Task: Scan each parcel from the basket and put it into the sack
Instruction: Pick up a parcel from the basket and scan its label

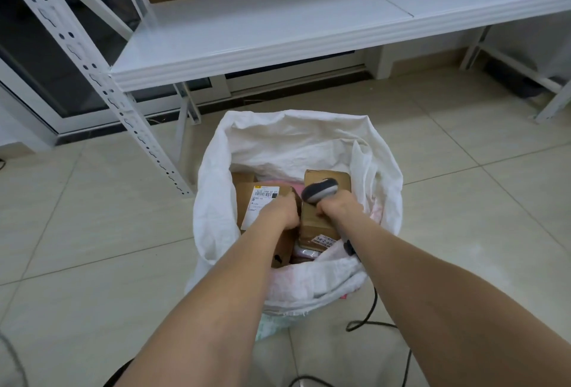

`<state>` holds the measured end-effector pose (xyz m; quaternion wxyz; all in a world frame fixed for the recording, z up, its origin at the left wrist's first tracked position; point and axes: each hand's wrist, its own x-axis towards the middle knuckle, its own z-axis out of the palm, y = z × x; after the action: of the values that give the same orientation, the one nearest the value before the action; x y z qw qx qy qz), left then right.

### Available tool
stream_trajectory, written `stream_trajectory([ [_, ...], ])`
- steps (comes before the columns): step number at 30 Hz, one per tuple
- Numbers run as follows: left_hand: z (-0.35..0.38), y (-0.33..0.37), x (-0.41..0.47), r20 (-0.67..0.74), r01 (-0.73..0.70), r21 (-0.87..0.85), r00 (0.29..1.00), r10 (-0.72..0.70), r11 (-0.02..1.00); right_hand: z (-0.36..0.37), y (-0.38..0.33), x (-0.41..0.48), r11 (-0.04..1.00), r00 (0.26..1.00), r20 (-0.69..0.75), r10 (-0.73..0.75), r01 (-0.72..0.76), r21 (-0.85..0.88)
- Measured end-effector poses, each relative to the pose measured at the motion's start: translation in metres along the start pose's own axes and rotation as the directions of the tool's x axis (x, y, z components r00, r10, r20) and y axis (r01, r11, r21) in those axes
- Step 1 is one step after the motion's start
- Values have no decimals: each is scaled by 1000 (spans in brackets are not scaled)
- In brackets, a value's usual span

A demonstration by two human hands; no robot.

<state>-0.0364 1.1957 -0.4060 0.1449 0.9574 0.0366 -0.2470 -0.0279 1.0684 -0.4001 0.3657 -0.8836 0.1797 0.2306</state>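
A white woven sack [216, 201] stands open on the tiled floor, with several brown cardboard parcels inside. Both my arms reach down into it. My left hand [282, 212] grips the edge of a labelled parcel [262, 204] on the sack's left side. My right hand [338, 209] holds a grey handheld scanner [319, 190] over another brown parcel [321, 219] to the right. The scanner's black cable [375, 300] trails out over the sack's rim to the floor. No basket is in view.
A white metal shelf [278, 31] runs across the back above the sack, its slotted upright [102, 83] slanting down at the left. A glass door stands at far left. Beige floor tiles surround the sack.
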Motion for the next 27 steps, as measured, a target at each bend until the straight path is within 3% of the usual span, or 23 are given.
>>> stream_trajectory([
  [2, 10, -2, 8, 125, -48, 58, 991, 40, 997, -1, 6, 3, 999, 998, -59, 10, -12, -36],
  [5, 25, -10, 12, 283, 2, 233, 957, -70, 973, -6, 10, 2, 999, 999, 6, -40, 40, -35],
  [10, 31, -22, 8, 335, 42, 207, 936, -112, 977, 9, 22, -6, 999, 996, 82, -47, 49, -15],
  [14, 15, -22, 6, 193, 67, 168, 976, -100, 983, 0, 16, -8, 997, 994, 101, -40, 33, 70],
  [19, -19, -11, 11, -10, 85, 126, 996, -85, 988, -11, 2, -5, 985, 998, 26, -55, 50, 167],
  [27, -81, 12, -17, -106, 120, 26, 988, -116, 992, -61, -24, -44, 941, 999, 53, 5, -23, 339],
])
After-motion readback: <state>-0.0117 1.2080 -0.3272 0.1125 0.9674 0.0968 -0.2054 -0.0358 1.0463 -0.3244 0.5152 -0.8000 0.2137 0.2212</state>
